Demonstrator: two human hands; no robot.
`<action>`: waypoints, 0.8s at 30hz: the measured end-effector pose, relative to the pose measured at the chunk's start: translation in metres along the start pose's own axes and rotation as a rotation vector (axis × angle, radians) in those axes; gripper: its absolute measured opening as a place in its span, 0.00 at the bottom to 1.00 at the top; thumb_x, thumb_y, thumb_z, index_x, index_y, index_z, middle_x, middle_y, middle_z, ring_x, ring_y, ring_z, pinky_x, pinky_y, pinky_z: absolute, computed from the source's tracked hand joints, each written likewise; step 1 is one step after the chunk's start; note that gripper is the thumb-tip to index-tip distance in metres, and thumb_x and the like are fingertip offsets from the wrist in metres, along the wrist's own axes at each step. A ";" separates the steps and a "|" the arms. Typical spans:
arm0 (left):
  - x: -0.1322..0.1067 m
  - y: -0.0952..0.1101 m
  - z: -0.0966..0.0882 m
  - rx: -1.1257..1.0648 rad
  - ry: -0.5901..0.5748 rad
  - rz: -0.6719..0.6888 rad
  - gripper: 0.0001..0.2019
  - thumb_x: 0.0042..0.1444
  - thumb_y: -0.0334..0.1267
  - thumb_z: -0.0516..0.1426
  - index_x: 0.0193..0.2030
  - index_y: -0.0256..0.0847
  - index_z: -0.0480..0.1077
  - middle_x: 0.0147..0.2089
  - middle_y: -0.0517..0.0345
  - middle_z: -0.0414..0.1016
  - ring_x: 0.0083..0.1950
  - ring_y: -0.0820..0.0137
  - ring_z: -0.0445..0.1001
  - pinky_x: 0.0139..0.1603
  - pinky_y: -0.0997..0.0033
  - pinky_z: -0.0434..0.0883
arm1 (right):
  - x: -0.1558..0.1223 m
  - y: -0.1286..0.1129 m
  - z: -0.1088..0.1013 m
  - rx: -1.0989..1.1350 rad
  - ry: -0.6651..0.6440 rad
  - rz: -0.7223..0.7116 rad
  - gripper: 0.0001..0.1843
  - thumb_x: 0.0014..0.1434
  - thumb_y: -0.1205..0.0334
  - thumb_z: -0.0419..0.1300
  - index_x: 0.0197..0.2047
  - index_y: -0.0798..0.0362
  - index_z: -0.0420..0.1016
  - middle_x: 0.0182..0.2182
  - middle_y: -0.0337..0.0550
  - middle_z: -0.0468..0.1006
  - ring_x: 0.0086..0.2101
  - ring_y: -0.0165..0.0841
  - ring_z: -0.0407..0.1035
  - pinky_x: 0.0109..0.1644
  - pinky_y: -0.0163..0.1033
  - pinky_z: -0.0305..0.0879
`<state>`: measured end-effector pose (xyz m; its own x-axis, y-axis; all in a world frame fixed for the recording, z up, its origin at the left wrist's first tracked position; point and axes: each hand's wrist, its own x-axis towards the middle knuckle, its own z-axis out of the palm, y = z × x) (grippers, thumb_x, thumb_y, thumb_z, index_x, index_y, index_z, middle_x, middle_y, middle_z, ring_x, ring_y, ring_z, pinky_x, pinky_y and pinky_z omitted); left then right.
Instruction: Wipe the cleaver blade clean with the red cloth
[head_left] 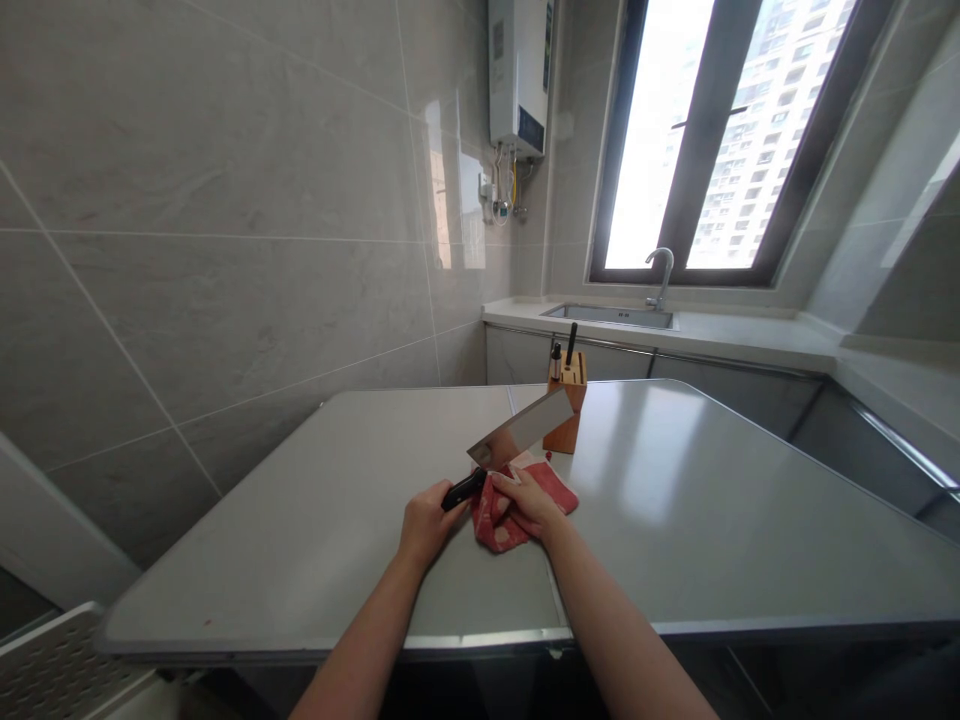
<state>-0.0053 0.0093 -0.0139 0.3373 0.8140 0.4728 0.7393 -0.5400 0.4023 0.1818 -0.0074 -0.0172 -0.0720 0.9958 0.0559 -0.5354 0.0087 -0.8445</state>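
Note:
A cleaver (523, 428) with a broad shiny blade and a black handle is held tilted above the table, its blade pointing up and to the right. My left hand (425, 522) is closed around the end of the handle. In my right hand (529, 500) is a red and white cloth (501, 525), pinched near the lower edge of the blade close to the handle. Part of the cloth hangs down toward the tabletop. Behind the blade stands a wooden knife block (564, 430) with black-handled tools in it, partly covered by the blade.
The pale folding table (315, 520) has a seam down its middle and a metal rim. Beyond it runs a counter (750, 330) with a sink (611, 316) and a faucet (661, 275) under a window. A tiled wall (247, 300) borders the left side.

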 end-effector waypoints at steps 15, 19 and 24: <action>0.000 0.003 -0.002 -0.033 -0.015 -0.004 0.15 0.56 0.51 0.52 0.31 0.41 0.67 0.28 0.59 0.73 0.28 0.71 0.69 0.30 0.76 0.59 | 0.001 -0.004 0.000 0.116 -0.030 -0.057 0.17 0.43 0.63 0.69 0.37 0.54 0.70 0.32 0.40 0.77 0.33 0.31 0.72 0.43 0.38 0.67; -0.001 0.004 -0.002 -0.011 -0.070 0.040 0.15 0.55 0.51 0.53 0.30 0.41 0.67 0.28 0.59 0.72 0.29 0.71 0.68 0.29 0.76 0.58 | 0.000 -0.003 -0.001 0.047 -0.033 -0.008 0.18 0.40 0.64 0.71 0.35 0.56 0.71 0.28 0.40 0.77 0.28 0.30 0.72 0.36 0.36 0.68; -0.001 0.004 -0.002 0.006 -0.120 0.048 0.14 0.55 0.50 0.54 0.30 0.41 0.66 0.28 0.59 0.72 0.30 0.71 0.68 0.30 0.76 0.57 | -0.001 0.002 -0.004 -0.033 -0.084 0.080 0.15 0.37 0.65 0.71 0.29 0.61 0.74 0.20 0.41 0.76 0.18 0.30 0.69 0.25 0.35 0.65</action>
<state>-0.0040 0.0058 -0.0114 0.4394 0.8075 0.3936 0.7242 -0.5777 0.3765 0.1842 -0.0082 -0.0205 -0.1848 0.9823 0.0311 -0.4975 -0.0663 -0.8649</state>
